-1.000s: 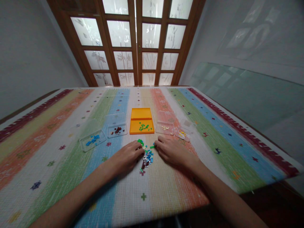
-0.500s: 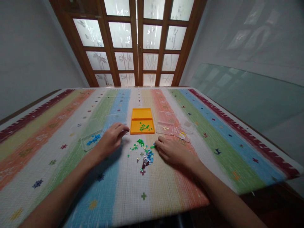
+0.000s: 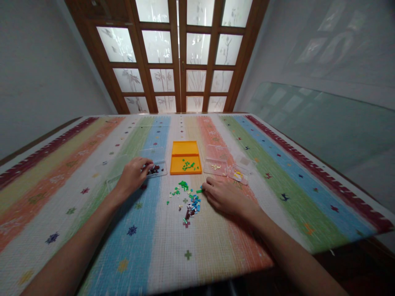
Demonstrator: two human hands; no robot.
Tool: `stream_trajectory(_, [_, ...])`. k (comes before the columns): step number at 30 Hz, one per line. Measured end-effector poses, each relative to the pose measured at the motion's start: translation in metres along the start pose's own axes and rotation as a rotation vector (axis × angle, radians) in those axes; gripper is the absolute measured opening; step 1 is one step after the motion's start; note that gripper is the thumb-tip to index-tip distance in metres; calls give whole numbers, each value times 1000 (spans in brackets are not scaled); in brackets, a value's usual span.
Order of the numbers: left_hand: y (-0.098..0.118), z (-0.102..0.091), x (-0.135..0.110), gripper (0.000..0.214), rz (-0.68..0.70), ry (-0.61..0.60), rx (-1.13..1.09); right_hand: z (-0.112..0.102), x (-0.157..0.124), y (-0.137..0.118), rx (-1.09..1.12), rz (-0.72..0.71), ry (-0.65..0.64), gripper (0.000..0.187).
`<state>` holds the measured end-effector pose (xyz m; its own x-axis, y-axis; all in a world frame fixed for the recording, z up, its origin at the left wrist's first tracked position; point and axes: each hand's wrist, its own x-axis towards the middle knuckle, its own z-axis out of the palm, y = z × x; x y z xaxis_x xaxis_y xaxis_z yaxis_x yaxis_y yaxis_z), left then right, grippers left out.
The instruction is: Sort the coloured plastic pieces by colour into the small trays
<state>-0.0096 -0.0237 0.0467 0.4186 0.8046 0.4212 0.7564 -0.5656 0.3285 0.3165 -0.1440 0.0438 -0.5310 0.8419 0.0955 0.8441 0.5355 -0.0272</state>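
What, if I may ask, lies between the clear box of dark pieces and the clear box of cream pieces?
In the head view, the open orange case, holding green pieces, lies between the dark-piece box and the cream-piece box.

At the far end, two tall brown wooden doors (image 3: 183,84) with a thin bright crack between them near the top. In the doors, rows of milky glass squares (image 3: 198,48), full of light, with leaves and thin stalks drawn on some. On the left, a plain gray wall (image 3: 37,65). On the right, another gray wall (image 3: 290,24), and low along it, a pale green board (image 3: 333,123), shiny as glass. Over the table (image 3: 40,139), a cloth (image 3: 171,263) with red, yellow, orange, white, green and blue stripes, plus little stars and crosses.
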Motion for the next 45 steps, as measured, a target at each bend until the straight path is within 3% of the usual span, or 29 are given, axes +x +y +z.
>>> stream_trajectory(8, [-6, -3, -2, 31, 58, 25, -12, 2, -1, 3, 10, -27, 58, 10])
stream_trajectory(16, [40, -30, -5, 21, 272, 271, -26, 2, 2, 10, 212, -84, 189, 18])
stream_trajectory(19, [52, -24, -13, 26, 423, 211, -62, 5, 6, 7, 236, -80, 135, 17])
stream_trajectory(23, [52, -4, -25, 47, 544, 123, -106, 7, 11, 6, 224, -75, 104, 16])
stream_trajectory(27, [46, 13, -36, 44, 530, 100, -172, 2, 19, 14, 196, -100, 110, 11])
stream_trajectory(33, [39, 21, -46, 32, 512, 78, -221, -6, 50, 25, 198, -178, 109, 9])
stream_trajectory(38, [38, 29, -52, 21, 449, 55, -217, -9, 75, 15, 141, -175, 2, 9])
stream_trajectory(45, [40, 32, -55, 19, 414, 10, -137, -6, 88, 8, 106, -190, -116, 16])
